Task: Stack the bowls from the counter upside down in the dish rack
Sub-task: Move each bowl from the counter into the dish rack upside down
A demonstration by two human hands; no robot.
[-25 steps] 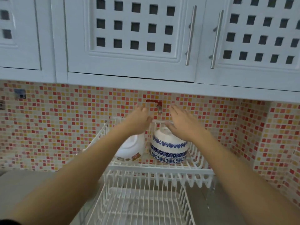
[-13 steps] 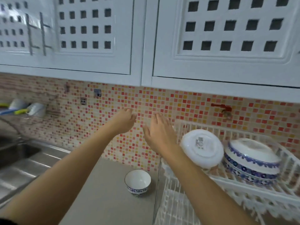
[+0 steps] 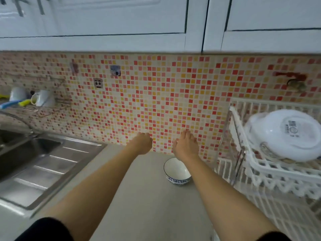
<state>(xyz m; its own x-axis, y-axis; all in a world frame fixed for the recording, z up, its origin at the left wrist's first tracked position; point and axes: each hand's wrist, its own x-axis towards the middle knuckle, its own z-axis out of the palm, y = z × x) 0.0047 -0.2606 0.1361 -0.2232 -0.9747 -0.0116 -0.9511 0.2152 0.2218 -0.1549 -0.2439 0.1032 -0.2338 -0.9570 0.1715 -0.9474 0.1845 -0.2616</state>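
A small white bowl with a blue patterned outside (image 3: 176, 170) stands upright on the grey counter (image 3: 147, 197), near the tiled wall. My right hand (image 3: 185, 146) hovers just above its far rim, fingers extended, holding nothing. My left hand (image 3: 142, 144) hangs to the bowl's left with fingers loosely curled, also holding nothing. The white two-tier dish rack (image 3: 260, 167) stands at the right. A large white bowl (image 3: 284, 134) rests upside down and tilted on its upper tier.
A steel sink with a ribbed drainboard (image 3: 43, 162) fills the left side. Cups and a yellow brush (image 3: 34, 100) sit on a wall shelf above it. White cabinets (image 3: 121, 23) hang overhead. The mosaic backsplash (image 3: 156, 101) is close behind my hands.
My view has swung left from the rack to the counter. Both hands left the rack's upper tier and came down toward the small bowl; the blue-patterned bowl on the rack is out of view.
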